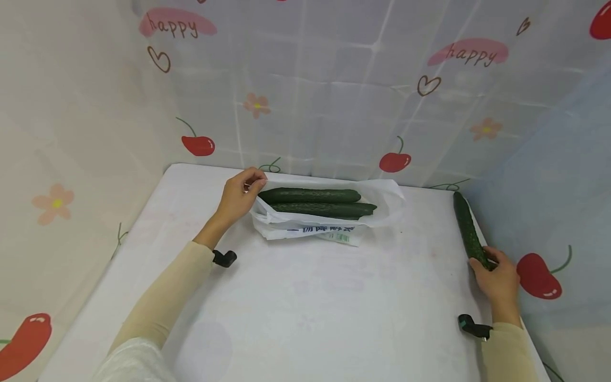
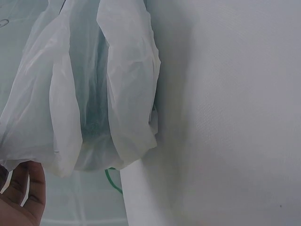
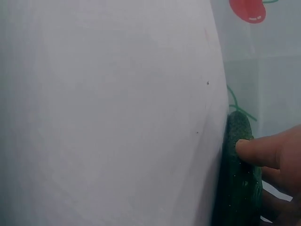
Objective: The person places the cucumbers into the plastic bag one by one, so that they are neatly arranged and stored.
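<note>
A white plastic bag (image 1: 274,232) with printing on its front lies at the back of the table. Dark green cucumbers (image 1: 311,196) lie side by side in its open mouth. At the bag's left end, my left hand (image 1: 238,195) pinches the edge of the plastic between thumb and fingers. The left wrist view shows the bag's folds (image 2: 129,80) beside those fingers. Over by the right edge of the table, my right hand (image 1: 498,280) grips the near end of another cucumber (image 1: 467,225). Its thumb presses on the skin in the right wrist view, with the other fingers along the far side.
The white table (image 1: 305,313) is bounded by a hanging curtain (image 1: 324,106) printed with cherries and flowers at the back and both sides. Black wrist cameras (image 1: 225,258) are strapped to both forearms. A barcode label shows on the bag's front.
</note>
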`<state>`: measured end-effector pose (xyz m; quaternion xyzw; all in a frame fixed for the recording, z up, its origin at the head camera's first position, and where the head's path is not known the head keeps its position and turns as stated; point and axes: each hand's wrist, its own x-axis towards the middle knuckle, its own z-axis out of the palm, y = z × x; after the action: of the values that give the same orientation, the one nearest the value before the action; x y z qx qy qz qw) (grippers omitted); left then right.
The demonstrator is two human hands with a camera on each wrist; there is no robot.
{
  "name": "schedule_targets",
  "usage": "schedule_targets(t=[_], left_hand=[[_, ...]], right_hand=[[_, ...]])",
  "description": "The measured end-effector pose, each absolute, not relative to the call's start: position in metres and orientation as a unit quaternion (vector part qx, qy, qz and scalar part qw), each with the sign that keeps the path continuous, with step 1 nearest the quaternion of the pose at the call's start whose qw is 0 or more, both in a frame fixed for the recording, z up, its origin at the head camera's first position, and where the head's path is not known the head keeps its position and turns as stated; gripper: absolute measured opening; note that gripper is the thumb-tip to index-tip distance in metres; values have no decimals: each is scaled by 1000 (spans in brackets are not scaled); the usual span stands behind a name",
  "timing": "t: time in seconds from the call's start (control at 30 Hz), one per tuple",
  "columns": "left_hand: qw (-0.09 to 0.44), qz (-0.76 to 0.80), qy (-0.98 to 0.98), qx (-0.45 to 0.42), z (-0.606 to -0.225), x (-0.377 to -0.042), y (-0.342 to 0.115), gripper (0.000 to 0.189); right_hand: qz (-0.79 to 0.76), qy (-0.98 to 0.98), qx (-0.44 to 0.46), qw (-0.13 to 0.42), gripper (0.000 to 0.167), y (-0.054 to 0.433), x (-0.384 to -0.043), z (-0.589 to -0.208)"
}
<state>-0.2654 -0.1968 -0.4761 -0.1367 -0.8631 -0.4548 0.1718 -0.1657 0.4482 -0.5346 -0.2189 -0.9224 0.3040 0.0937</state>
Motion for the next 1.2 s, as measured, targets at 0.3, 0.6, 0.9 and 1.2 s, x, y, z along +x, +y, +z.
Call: schedule_targets(t=[0.3, 0.6, 0.9, 1.2], left_hand=[[172, -456, -863, -136, -477, -266, -197, 13], [170, -462, -859, -137, -477, -267, -197, 12], [173, -462, -859, -136, -476, -268, -197, 11], [171, -465, -859, -130, -475, -268, -196, 13]], right_hand=[[316, -916, -229, 94, 59, 446, -167, -536], [318, -910, -245, 101, 57, 446, -169, -536], [334, -901, -257, 106, 58, 442, -169, -535], [356, -892, -251, 120, 56, 432, -168, -531]])
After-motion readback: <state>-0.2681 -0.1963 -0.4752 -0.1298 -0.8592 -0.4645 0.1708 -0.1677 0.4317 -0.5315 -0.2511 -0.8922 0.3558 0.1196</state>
